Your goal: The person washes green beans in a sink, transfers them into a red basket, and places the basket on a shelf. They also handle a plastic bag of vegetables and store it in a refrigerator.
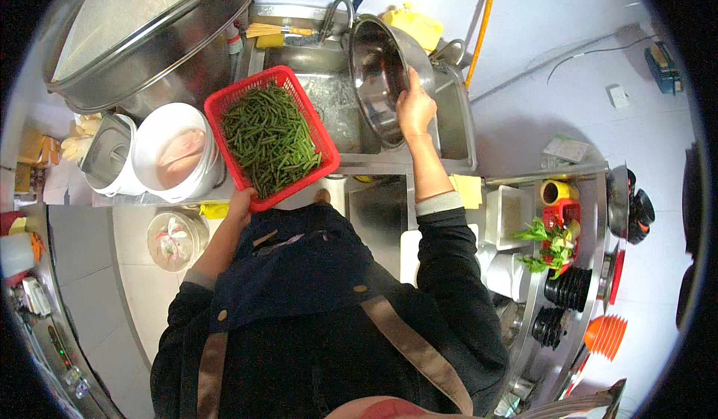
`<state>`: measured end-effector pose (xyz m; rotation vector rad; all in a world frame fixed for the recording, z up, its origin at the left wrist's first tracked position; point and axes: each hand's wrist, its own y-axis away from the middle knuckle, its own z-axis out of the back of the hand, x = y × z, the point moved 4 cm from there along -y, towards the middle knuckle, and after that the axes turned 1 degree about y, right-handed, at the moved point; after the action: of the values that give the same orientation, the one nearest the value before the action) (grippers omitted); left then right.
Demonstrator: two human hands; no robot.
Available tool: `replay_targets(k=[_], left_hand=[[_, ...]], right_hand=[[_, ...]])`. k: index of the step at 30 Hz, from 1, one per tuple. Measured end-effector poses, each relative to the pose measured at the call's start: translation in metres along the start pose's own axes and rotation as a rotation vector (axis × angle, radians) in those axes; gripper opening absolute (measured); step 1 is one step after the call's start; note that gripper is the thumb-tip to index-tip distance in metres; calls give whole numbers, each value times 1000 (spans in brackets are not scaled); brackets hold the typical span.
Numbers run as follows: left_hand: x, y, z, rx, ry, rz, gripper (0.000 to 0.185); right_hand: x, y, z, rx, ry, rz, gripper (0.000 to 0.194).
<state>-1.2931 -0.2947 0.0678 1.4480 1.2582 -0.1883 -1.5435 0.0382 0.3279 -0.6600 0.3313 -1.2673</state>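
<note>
With my left hand I grip the near corner of a red plastic basket, which is tilted beside the sink's left edge. Cut green beans fill much of it. My right hand holds the rim of a large stainless steel bowl, tipped on its side over the steel sink. The bowl's shiny inside faces left, and nothing is seen in it. Part of the sink is hidden behind the bowl.
Left of the basket stand a white bucket with raw meat and a white container holding a metal pan. Two curved faucets rise behind the sink, near a bamboo brush. A shelf at right bears leafy celery and stacked black dishes.
</note>
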Motion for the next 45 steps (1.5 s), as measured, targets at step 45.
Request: replay_targets(k=[45], left_hand=[[34,-56,30,202,-209,117,25]], right_hand=[[-35,217,106,-15,-224,-202,67]])
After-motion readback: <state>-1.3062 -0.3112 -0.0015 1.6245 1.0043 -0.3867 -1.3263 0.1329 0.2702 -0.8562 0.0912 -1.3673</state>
